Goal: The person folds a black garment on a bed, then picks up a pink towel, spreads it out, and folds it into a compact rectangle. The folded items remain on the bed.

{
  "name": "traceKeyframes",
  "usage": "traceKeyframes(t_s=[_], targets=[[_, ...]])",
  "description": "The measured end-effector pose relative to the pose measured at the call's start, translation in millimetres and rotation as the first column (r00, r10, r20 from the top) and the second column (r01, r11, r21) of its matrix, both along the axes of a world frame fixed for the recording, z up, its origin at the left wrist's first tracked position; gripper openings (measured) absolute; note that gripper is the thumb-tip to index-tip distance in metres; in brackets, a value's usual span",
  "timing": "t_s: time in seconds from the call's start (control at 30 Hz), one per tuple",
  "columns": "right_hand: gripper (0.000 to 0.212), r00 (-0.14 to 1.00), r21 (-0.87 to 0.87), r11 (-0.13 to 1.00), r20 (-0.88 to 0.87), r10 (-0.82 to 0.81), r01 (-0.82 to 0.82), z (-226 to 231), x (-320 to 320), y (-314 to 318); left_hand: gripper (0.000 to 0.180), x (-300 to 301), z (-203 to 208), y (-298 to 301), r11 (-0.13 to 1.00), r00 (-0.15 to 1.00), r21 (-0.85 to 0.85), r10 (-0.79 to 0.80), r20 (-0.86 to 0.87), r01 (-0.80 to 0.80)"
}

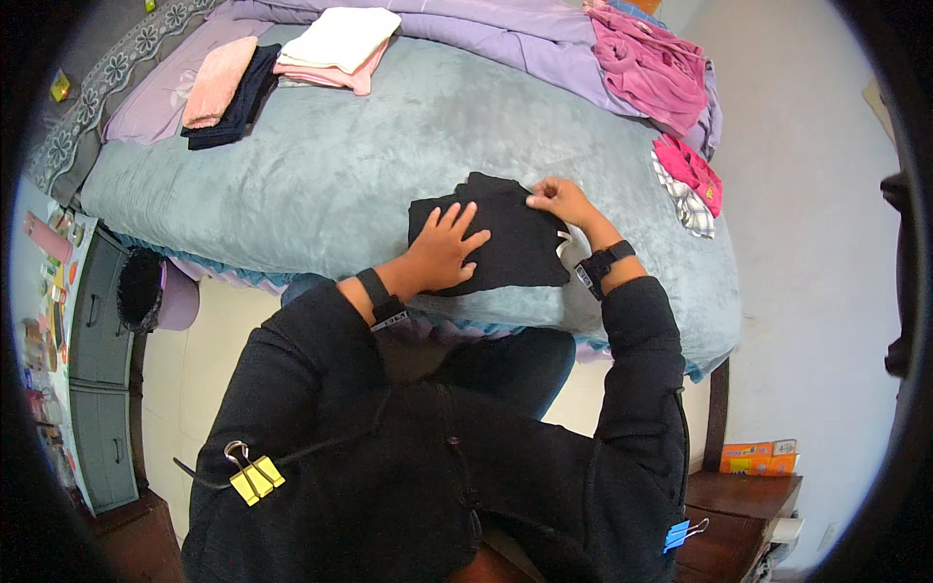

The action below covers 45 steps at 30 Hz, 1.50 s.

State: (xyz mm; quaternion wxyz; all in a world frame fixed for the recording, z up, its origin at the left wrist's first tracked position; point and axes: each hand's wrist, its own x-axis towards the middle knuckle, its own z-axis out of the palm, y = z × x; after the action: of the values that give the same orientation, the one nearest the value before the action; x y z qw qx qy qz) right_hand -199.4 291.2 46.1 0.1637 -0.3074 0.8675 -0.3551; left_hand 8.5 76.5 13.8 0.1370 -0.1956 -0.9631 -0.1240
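Note:
A black garment (505, 238), partly folded, lies near the front edge of the bed on a grey-blue plush cover (321, 185). My left hand (442, 251) rests on its left part with fingers spread flat. At the far right corner of the garment, my right hand (567, 202) pinches the edge of the cloth between thumb and fingers. A small white piece, perhaps a tag, shows at the garment's right side below that hand. Both wrists wear black straps.
Folded pink and dark cloths (220, 83) and a white-and-pink stack (340, 39) lie at the far left. Pink clothing (649, 68) is heaped far right, with red and checked garments (688, 185) nearer. Left of the bed stand a lidless bin (178, 296) and grey drawers (100, 311).

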Motion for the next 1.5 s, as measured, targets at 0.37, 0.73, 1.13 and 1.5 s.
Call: traceKeyframes(t_s=[0.37, 0.73, 1.13, 1.5], targets=[[0.029, 0.852, 0.27, 0.922, -0.513, -0.105, 0.277, 11, -2, -17, 0.073, 9, 15, 5, 0.981, 0.976, -0.028, 0.188, -0.107, -0.192], [0.07, 0.717, 0.346, 0.862, -0.484, 0.502, -0.37, -13, 125, -28, 0.085, -4, -15, -8, 0.994, 0.994, 0.002, 0.113, -0.004, -0.113], [0.071, 0.857, 0.314, 0.931, -0.516, 0.006, 0.183, 15, 75, 24, 0.083, -11, -5, -27, 0.964, 0.962, 0.02, 0.265, 0.07, -0.267], [0.074, 0.796, 0.128, 0.99, -0.604, 0.031, 0.059, -53, 199, 2, 0.078, 34, -11, -6, 0.997, 0.998, -0.037, 0.065, -0.012, -0.065]])
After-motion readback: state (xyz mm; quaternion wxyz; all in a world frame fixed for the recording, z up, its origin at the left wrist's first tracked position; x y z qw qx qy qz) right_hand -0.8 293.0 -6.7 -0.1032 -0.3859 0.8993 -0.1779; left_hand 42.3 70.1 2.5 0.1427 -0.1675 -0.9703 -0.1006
